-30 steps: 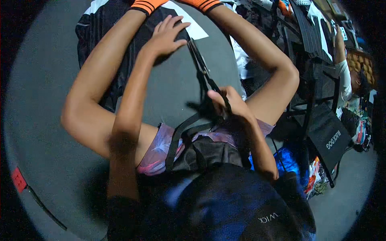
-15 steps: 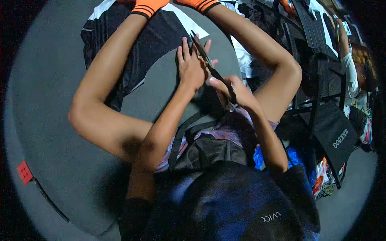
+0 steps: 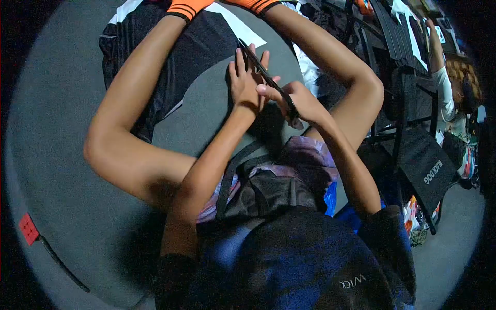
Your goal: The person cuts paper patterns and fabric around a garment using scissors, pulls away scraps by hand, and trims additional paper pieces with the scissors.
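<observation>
My left hand (image 3: pixel 246 85) lies flat on the grey floor with its fingers spread, fingertips close to the cut-looking curved edge of a black and white garment (image 3: pixel 206 46). Dark scissors (image 3: pixel 274 82) are gripped in my right hand (image 3: pixel 302 106), their blades slanting up and left across the fingers of my left hand. The scissor tips reach the white strip of the garment. The blades look nearly together. A small pale bit shows under my right hand, too unclear to name.
My bent legs, in orange striped socks (image 3: pixel 181 10), frame the work and rest partly over the garment. To the right stand black folding chairs (image 3: pixel 423 160) and piled cloth. Another person (image 3: pixel 460 85) is at the far right. A red square item (image 3: pixel 28 229) lies at the left.
My right hand has shifted slightly up and left, and the scissors have tilted, with their tips moving left. My left hand stays spread in nearly the same place.
</observation>
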The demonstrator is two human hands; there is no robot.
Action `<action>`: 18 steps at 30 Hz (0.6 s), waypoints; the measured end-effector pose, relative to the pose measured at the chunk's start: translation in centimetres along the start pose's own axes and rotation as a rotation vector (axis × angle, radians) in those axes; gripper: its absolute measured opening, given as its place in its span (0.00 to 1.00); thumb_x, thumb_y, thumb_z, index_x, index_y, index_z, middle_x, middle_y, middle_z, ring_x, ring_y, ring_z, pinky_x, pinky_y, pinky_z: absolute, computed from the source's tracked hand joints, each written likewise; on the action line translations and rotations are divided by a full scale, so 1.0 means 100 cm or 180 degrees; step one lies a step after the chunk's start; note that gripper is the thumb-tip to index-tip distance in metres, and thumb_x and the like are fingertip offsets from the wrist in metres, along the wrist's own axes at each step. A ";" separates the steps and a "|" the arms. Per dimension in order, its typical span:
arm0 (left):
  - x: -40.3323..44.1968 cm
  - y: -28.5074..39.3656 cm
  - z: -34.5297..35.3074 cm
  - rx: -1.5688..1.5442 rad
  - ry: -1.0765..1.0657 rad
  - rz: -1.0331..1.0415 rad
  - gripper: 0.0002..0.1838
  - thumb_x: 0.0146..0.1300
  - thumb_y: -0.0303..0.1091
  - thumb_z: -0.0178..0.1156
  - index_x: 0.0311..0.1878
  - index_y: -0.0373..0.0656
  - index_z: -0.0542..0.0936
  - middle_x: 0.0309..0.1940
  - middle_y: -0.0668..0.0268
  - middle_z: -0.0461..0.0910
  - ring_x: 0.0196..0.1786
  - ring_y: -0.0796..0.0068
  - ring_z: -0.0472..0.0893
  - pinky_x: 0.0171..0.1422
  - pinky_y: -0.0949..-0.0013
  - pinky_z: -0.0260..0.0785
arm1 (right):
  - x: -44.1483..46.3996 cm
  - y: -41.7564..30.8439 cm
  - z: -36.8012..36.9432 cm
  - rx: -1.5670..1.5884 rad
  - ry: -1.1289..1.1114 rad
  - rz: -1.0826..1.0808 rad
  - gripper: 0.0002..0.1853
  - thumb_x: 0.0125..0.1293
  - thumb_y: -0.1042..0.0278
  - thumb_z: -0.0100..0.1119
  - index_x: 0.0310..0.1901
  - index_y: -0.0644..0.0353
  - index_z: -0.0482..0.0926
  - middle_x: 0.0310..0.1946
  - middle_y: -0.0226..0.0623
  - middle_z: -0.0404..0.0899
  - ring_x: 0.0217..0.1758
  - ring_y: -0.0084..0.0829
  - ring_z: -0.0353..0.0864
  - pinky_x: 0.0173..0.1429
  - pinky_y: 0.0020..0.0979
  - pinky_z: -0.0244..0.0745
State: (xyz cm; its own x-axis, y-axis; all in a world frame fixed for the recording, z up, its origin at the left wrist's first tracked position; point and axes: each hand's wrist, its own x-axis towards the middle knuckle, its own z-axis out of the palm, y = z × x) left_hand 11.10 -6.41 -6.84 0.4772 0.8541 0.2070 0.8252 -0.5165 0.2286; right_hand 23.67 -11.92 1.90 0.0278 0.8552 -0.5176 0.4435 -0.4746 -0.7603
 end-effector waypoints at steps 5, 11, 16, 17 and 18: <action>0.001 0.000 0.003 0.0067 -0.0002 -0.0022 0.38 0.64 0.63 0.48 0.75 0.60 0.56 0.76 0.57 0.48 0.76 0.46 0.47 0.73 0.44 0.45 | 0.003 -0.010 -0.001 -0.0381 -0.0073 0.0396 0.42 0.49 0.25 0.59 0.23 0.71 0.80 0.18 0.44 0.76 0.24 0.35 0.78 0.38 0.35 0.73; 0.001 -0.001 0.001 0.0104 0.0079 0.0087 0.37 0.66 0.61 0.47 0.74 0.56 0.57 0.75 0.54 0.51 0.75 0.45 0.49 0.72 0.45 0.44 | 0.010 -0.008 0.004 -0.0130 -0.0005 0.0168 0.38 0.53 0.28 0.59 0.23 0.68 0.80 0.16 0.41 0.75 0.21 0.34 0.77 0.32 0.33 0.71; 0.001 -0.002 -0.001 0.0076 0.0042 0.0103 0.36 0.67 0.59 0.45 0.75 0.57 0.56 0.75 0.55 0.50 0.75 0.46 0.49 0.73 0.45 0.43 | 0.015 -0.007 0.006 -0.0028 -0.0019 0.0168 0.41 0.51 0.26 0.58 0.25 0.71 0.82 0.18 0.46 0.76 0.24 0.38 0.77 0.37 0.37 0.73; 0.000 -0.002 0.000 0.0078 0.0041 0.0105 0.36 0.67 0.59 0.45 0.75 0.57 0.56 0.75 0.55 0.50 0.75 0.46 0.49 0.73 0.45 0.43 | 0.017 -0.005 0.006 -0.0025 -0.0019 0.0167 0.41 0.51 0.26 0.58 0.25 0.71 0.82 0.18 0.46 0.76 0.24 0.38 0.77 0.37 0.37 0.73; 0.000 -0.003 0.001 0.0218 0.0002 0.0098 0.36 0.66 0.59 0.46 0.75 0.59 0.56 0.76 0.56 0.49 0.75 0.46 0.49 0.73 0.44 0.45 | 0.020 -0.001 0.007 -0.0070 0.0011 0.0144 0.41 0.51 0.26 0.58 0.25 0.71 0.82 0.18 0.45 0.76 0.23 0.37 0.77 0.36 0.37 0.73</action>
State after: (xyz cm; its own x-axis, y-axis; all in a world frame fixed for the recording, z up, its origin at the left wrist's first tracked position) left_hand 10.91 -6.23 -6.96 0.5026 0.8377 0.2136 0.8288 -0.5372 0.1566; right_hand 23.03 -10.35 0.64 0.0513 0.8337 -0.5498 0.4612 -0.5081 -0.7274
